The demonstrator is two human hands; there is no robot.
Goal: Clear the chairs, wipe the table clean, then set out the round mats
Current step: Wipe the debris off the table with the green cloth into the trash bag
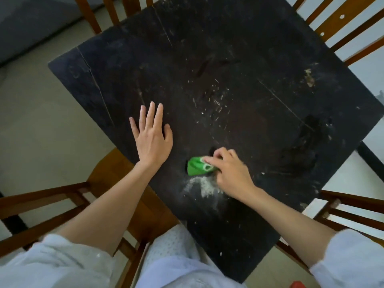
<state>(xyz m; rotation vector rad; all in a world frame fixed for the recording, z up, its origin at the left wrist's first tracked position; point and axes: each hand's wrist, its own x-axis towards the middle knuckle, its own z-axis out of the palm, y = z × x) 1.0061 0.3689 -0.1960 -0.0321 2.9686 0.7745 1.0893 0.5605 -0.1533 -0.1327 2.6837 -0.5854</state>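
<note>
Pale sleeves [62, 258] frame the near edge, above the black worktop [228, 59], scratched and speckled with crumbs. Wooden chairs [47, 204] surround it. Left hand [152, 140] lies flat on the worktop, fingers straight and spread. Right hand [230, 173] grips a green cloth [196, 168] with curled fingers, pressing it down just beyond a pale dust pile [204, 187].

The left hand [152, 140] lies flat, palm down, fingers [150, 113] straight and slightly spread (thumb angled out to the right). The right hand [229, 174] has its fingers curled, pinching, both forearms bare below rolled sleeves.
</note>
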